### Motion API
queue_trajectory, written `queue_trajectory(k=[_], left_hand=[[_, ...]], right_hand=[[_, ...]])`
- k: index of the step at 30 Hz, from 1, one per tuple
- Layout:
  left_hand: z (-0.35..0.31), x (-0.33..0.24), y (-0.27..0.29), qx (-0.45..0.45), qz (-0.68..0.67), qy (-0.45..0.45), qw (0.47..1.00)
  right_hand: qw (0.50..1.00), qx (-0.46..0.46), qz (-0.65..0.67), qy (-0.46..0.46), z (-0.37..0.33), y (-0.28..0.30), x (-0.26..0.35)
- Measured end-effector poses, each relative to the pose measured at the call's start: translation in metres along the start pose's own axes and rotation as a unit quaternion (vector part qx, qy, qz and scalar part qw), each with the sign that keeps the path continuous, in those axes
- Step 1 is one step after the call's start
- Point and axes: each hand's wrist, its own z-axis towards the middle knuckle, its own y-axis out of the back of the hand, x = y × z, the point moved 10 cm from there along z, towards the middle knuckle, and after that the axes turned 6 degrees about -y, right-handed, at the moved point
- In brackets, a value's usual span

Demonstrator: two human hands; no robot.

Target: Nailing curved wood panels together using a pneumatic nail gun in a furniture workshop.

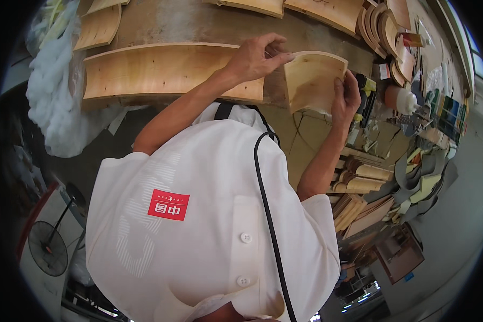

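Note:
My right hand grips the right edge of a short curved plywood panel, its thumb lying on the inner face. The panel is tilted up at the near edge of the workbench. Beside its upper left corner is my left hand, thumb and forefinger apart, the thumb tip at or very near the corner. Whether the thumb touches is hard to tell. A long curved plywood panel lies on the bench beneath my left forearm.
More curved panels lie along the bench's far side. At the right are stacked curved wood pieces, a power drill and a bottle. White fluffy padding hangs at the left. Wood pieces are stacked lower right.

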Motion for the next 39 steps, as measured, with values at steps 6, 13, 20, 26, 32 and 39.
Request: queue_trajectory(k=[6, 13, 20, 26, 32, 39], left_hand=[[0.003, 0.025, -0.059, 0.274, -0.080, 0.136, 0.949], [-0.010, 0.076, -0.053, 0.179, -0.135, 0.204, 0.953], [-0.018, 0.081, -0.056, 0.123, -0.163, 0.219, 0.954], [-0.009, 0.066, -0.042, 0.292, 0.148, 0.136, 0.935], [0.033, 0.036, 0.022, 0.172, 0.298, -0.036, 0.938], [0.020, 0.083, -0.006, 0.295, 0.284, 0.058, 0.910]], right_hand=[[0.991, 0.079, -0.103, -0.010, 0.015, -0.027, 0.004], [0.962, -0.029, -0.110, -0.248, -0.035, 0.014, 0.010], [0.889, 0.110, 0.046, -0.443, -0.137, -0.074, -0.086], [0.696, -0.129, 0.524, -0.474, -0.137, -0.106, -0.122], [0.854, -0.128, 0.286, -0.415, -0.139, -0.056, -0.157], [0.883, -0.111, 0.262, -0.373, -0.134, -0.088, -0.126]])
